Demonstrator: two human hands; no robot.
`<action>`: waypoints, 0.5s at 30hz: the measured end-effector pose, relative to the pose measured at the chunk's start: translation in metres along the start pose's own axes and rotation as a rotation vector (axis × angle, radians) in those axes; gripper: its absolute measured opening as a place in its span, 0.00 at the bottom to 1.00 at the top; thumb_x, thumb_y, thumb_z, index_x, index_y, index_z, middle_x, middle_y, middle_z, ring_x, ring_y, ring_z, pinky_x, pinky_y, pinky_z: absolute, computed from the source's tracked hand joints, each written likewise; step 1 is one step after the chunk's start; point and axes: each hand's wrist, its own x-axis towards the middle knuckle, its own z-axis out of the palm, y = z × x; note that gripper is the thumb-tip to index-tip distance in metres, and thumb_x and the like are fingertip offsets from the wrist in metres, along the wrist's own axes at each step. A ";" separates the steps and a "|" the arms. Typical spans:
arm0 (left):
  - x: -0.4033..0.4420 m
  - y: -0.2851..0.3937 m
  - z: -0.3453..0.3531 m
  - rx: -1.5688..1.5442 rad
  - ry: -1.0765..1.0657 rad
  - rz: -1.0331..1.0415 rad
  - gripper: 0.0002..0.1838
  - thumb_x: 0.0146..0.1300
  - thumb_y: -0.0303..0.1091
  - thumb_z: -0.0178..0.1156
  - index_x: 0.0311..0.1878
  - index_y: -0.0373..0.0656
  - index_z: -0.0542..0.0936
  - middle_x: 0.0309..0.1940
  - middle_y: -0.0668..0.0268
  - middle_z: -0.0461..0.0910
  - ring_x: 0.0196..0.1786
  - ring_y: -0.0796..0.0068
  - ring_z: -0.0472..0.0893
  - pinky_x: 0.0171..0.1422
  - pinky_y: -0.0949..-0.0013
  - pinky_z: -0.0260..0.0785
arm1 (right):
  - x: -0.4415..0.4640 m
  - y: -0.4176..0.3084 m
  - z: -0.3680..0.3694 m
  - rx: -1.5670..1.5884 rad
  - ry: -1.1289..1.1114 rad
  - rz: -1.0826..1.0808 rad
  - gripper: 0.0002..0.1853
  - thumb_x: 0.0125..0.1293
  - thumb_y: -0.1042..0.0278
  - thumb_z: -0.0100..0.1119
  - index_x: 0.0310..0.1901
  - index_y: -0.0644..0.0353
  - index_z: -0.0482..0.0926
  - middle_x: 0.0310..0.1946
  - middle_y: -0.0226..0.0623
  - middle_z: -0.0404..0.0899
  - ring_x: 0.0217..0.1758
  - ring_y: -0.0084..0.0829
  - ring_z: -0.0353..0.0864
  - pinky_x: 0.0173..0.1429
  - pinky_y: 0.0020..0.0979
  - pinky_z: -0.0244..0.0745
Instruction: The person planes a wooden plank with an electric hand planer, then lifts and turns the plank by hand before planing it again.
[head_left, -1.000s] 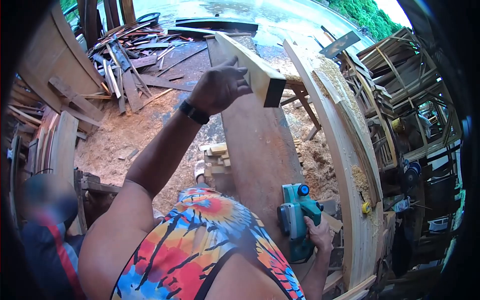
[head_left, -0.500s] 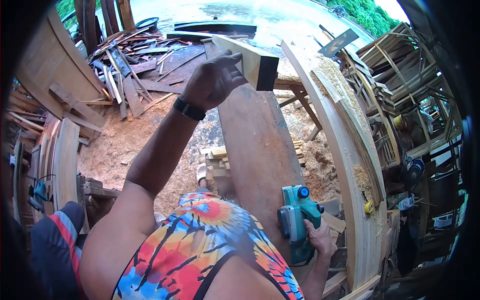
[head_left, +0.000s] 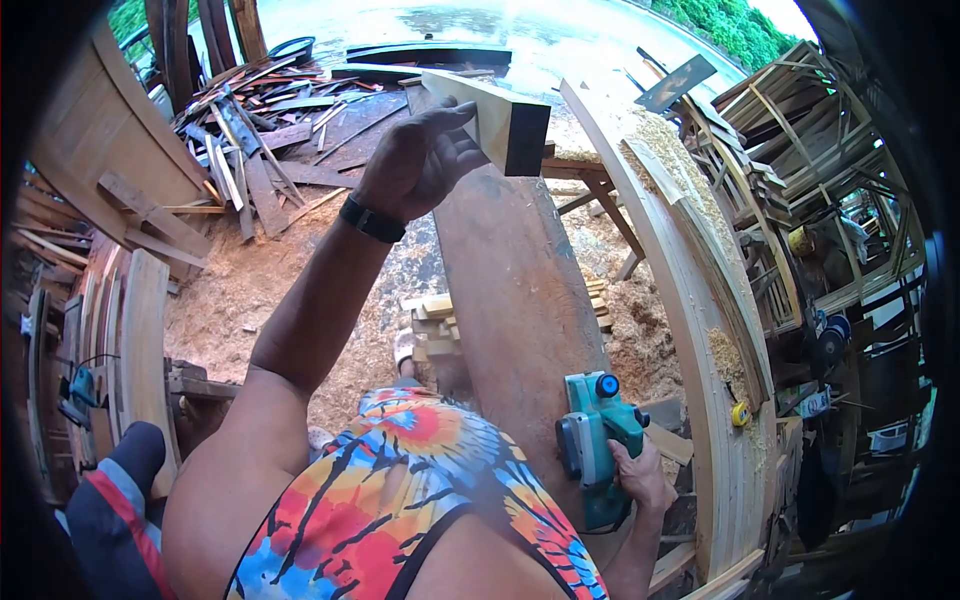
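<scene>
My left hand (head_left: 420,160) is raised over the far part of a wide brown board (head_left: 515,265). Its thumb and curled fingers are against the left side of a pale wooden block (head_left: 490,110), whose dark end faces me. Some fingertips are hidden by the block. Low on the right, my right hand (head_left: 642,472) is wrapped round the handle of a teal electric planer (head_left: 603,440). The planer rests on its side at the near end of the board, its blue knob pointing away from me.
Long pale planks (head_left: 690,330) run along the right, with a yellow tape measure (head_left: 739,414) on them. Scrap wood (head_left: 265,125) is heaped at the far left. Wood shavings (head_left: 235,300) cover the floor. Dark striped cloth (head_left: 125,500) is at the lower left.
My left hand and the wooden block have shifted slightly left and up together. My right hand and the planer have stayed in place. The striped cloth at lower left has shifted a little.
</scene>
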 end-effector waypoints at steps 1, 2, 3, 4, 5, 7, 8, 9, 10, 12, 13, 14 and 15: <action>0.002 0.000 -0.002 0.006 0.004 0.000 0.15 0.73 0.30 0.58 0.58 0.37 0.69 0.54 0.54 0.79 0.54 0.62 0.84 0.60 0.64 0.79 | -0.003 -0.016 -0.001 0.014 -0.009 0.039 0.16 0.71 0.57 0.66 0.47 0.62 0.80 0.18 0.29 0.76 0.16 0.22 0.74 0.20 0.28 0.69; 0.004 0.000 -0.005 0.012 0.008 0.000 0.15 0.73 0.30 0.58 0.58 0.37 0.69 0.53 0.54 0.79 0.53 0.62 0.84 0.60 0.64 0.80 | -0.006 -0.026 -0.002 0.029 -0.019 0.078 0.16 0.71 0.57 0.67 0.46 0.62 0.80 0.18 0.29 0.76 0.16 0.22 0.74 0.20 0.28 0.69; 0.005 0.000 -0.006 0.018 0.014 0.000 0.15 0.73 0.30 0.58 0.58 0.37 0.69 0.53 0.54 0.79 0.52 0.62 0.84 0.59 0.65 0.80 | -0.007 -0.031 -0.003 0.022 -0.020 0.086 0.15 0.71 0.57 0.67 0.46 0.62 0.80 0.18 0.29 0.76 0.16 0.22 0.74 0.20 0.28 0.69; 0.005 0.000 -0.006 0.014 0.029 0.000 0.15 0.73 0.30 0.58 0.58 0.37 0.68 0.53 0.54 0.79 0.52 0.63 0.84 0.59 0.65 0.80 | -0.008 -0.034 -0.003 0.015 -0.020 0.093 0.15 0.71 0.57 0.66 0.46 0.62 0.80 0.18 0.29 0.76 0.16 0.22 0.74 0.21 0.28 0.69; 0.004 0.000 -0.005 0.009 0.045 0.000 0.15 0.73 0.30 0.58 0.58 0.38 0.68 0.54 0.54 0.79 0.52 0.63 0.84 0.60 0.65 0.80 | -0.008 -0.035 -0.003 0.008 -0.021 0.099 0.15 0.71 0.57 0.66 0.46 0.62 0.80 0.18 0.29 0.76 0.16 0.22 0.75 0.21 0.28 0.69; 0.003 -0.001 -0.004 0.009 0.055 0.002 0.15 0.73 0.30 0.58 0.58 0.38 0.68 0.53 0.55 0.79 0.51 0.63 0.84 0.59 0.65 0.80 | -0.007 -0.033 -0.002 0.009 -0.014 0.092 0.15 0.71 0.57 0.66 0.46 0.62 0.80 0.18 0.29 0.76 0.16 0.22 0.75 0.21 0.29 0.69; 0.001 -0.001 -0.004 0.014 0.050 0.005 0.15 0.73 0.30 0.58 0.58 0.38 0.68 0.52 0.55 0.79 0.51 0.64 0.85 0.57 0.66 0.80 | -0.007 -0.031 -0.002 0.010 -0.011 0.088 0.15 0.71 0.57 0.66 0.46 0.62 0.80 0.19 0.29 0.76 0.16 0.21 0.75 0.21 0.29 0.69; 0.000 0.000 -0.004 0.020 0.044 0.007 0.15 0.74 0.30 0.58 0.58 0.38 0.68 0.51 0.55 0.80 0.50 0.64 0.85 0.56 0.67 0.81 | -0.004 -0.022 -0.001 0.005 -0.002 0.039 0.15 0.71 0.57 0.66 0.46 0.62 0.80 0.19 0.29 0.76 0.16 0.21 0.75 0.21 0.29 0.69; -0.001 0.002 -0.012 0.084 0.041 0.006 0.21 0.74 0.33 0.57 0.63 0.33 0.66 0.57 0.48 0.76 0.55 0.61 0.84 0.61 0.65 0.79 | -0.001 -0.010 0.000 0.000 0.007 -0.007 0.15 0.71 0.57 0.66 0.46 0.62 0.81 0.19 0.28 0.76 0.16 0.21 0.75 0.21 0.29 0.70; -0.001 0.005 -0.022 0.156 0.038 0.007 0.27 0.74 0.36 0.56 0.69 0.28 0.63 0.63 0.40 0.72 0.59 0.59 0.82 0.64 0.64 0.78 | 0.000 -0.002 0.002 -0.008 0.021 -0.054 0.15 0.71 0.58 0.66 0.47 0.62 0.81 0.19 0.28 0.76 0.17 0.21 0.75 0.22 0.29 0.70; -0.001 0.006 -0.019 0.163 0.042 0.009 0.28 0.74 0.36 0.56 0.70 0.27 0.63 0.63 0.39 0.73 0.58 0.59 0.83 0.63 0.65 0.79 | -0.001 -0.003 0.001 -0.012 0.023 -0.054 0.15 0.71 0.58 0.67 0.47 0.62 0.81 0.19 0.28 0.76 0.17 0.21 0.75 0.22 0.29 0.70; -0.004 0.006 -0.015 0.112 0.056 0.018 0.23 0.75 0.34 0.55 0.66 0.30 0.66 0.57 0.46 0.77 0.53 0.63 0.85 0.57 0.68 0.81 | -0.002 -0.006 0.001 -0.010 0.022 -0.050 0.15 0.71 0.58 0.67 0.48 0.62 0.81 0.19 0.28 0.76 0.17 0.21 0.75 0.22 0.29 0.70; -0.006 0.007 -0.008 0.063 0.073 0.026 0.18 0.75 0.31 0.55 0.63 0.33 0.69 0.50 0.52 0.82 0.47 0.67 0.87 0.51 0.71 0.84 | -0.003 -0.009 0.000 -0.008 0.020 -0.045 0.15 0.71 0.58 0.67 0.48 0.62 0.81 0.20 0.27 0.76 0.18 0.21 0.75 0.22 0.29 0.69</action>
